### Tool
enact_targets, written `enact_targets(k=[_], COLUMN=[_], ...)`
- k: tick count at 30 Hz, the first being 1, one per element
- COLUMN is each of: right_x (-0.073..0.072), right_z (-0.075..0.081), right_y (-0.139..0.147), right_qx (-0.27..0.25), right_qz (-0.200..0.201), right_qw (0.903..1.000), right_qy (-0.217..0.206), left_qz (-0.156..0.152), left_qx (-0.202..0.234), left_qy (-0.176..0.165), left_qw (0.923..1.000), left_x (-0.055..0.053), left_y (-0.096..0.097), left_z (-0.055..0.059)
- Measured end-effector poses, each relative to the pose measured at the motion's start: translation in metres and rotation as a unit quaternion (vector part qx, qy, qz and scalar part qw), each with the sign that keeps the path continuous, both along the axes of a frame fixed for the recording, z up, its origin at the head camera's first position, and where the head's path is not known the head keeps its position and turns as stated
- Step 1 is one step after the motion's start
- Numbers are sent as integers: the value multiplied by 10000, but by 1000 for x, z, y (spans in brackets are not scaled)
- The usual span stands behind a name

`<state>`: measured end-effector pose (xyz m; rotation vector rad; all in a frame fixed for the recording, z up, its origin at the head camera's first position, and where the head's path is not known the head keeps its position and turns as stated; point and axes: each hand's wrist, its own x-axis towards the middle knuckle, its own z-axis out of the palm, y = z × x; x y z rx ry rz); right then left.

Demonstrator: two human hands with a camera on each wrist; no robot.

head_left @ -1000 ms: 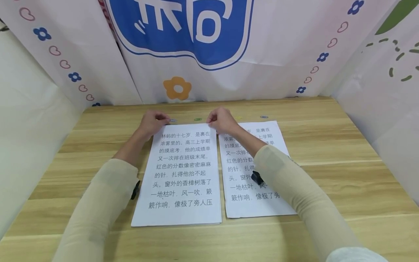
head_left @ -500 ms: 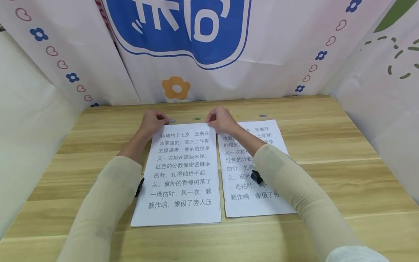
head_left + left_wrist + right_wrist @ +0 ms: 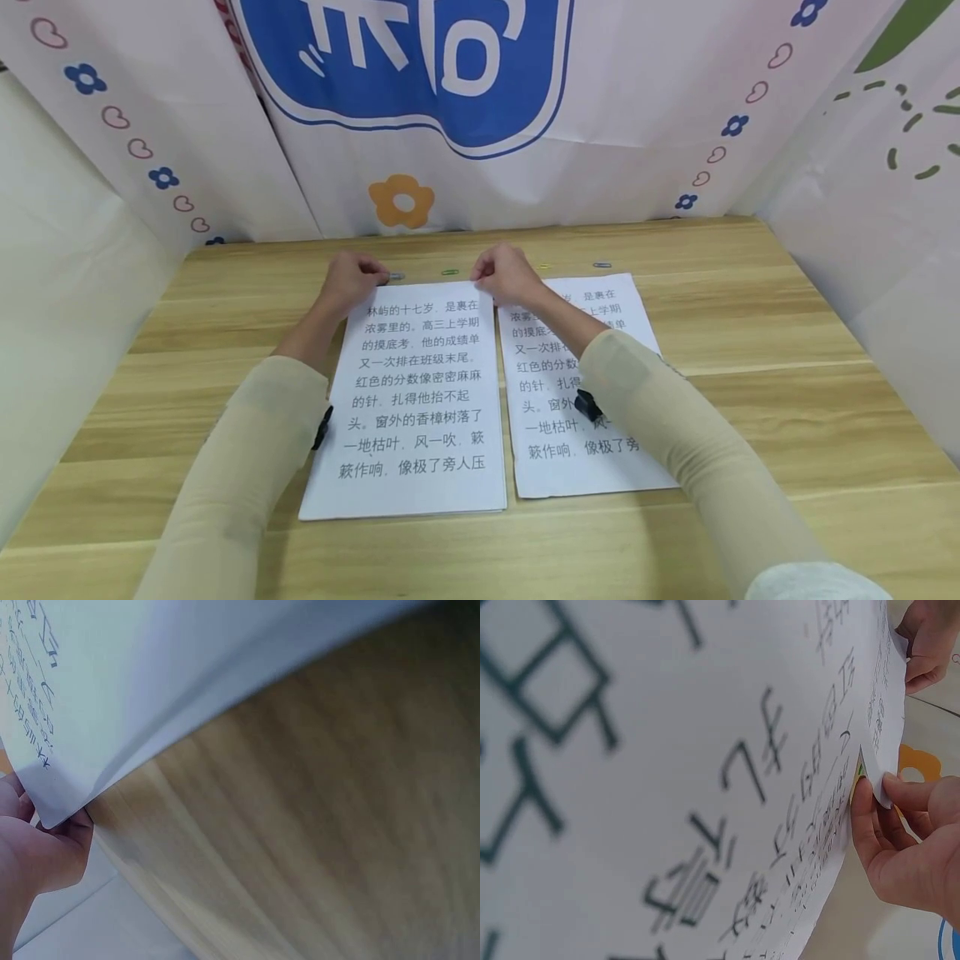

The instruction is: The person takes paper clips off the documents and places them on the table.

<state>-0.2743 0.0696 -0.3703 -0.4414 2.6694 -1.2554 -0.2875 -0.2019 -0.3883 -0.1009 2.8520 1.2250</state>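
Observation:
Two printed stacks of paper lie side by side on the wooden table. At the left stack of paper (image 3: 420,400), my left hand (image 3: 351,279) pinches the top left corner, which the left wrist view shows between thumb and curled fingers. My right hand (image 3: 508,273) grips the same stack's top right corner; in the right wrist view its thumb (image 3: 907,793) lies on one side and its fingers on the other. The right stack of paper (image 3: 577,475) is partly covered by my right forearm.
Behind the stacks lies a row of small paper clips: a blue one (image 3: 396,276) by my left fingertips, a green one (image 3: 450,272), a yellow one (image 3: 545,267) and another blue one (image 3: 602,265). A printed white cloth (image 3: 615,183) rises at the table's (image 3: 780,400) back edge.
Both hands stay at the left stack's top corners. My left forearm has shifted slightly to the right, and the head view has moved a little.

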Motion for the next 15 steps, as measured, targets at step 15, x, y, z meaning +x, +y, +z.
enact_targets(k=[15], right_x=[0], right_z=[1], right_y=[-1], right_qx=[-1], right_qz=[-9], right_qw=[10000], right_qy=[19], left_qz=[-13], left_qx=[71], left_qy=[9], left_qw=[10000], left_x=[3], left_y=[-2], left_z=[3])
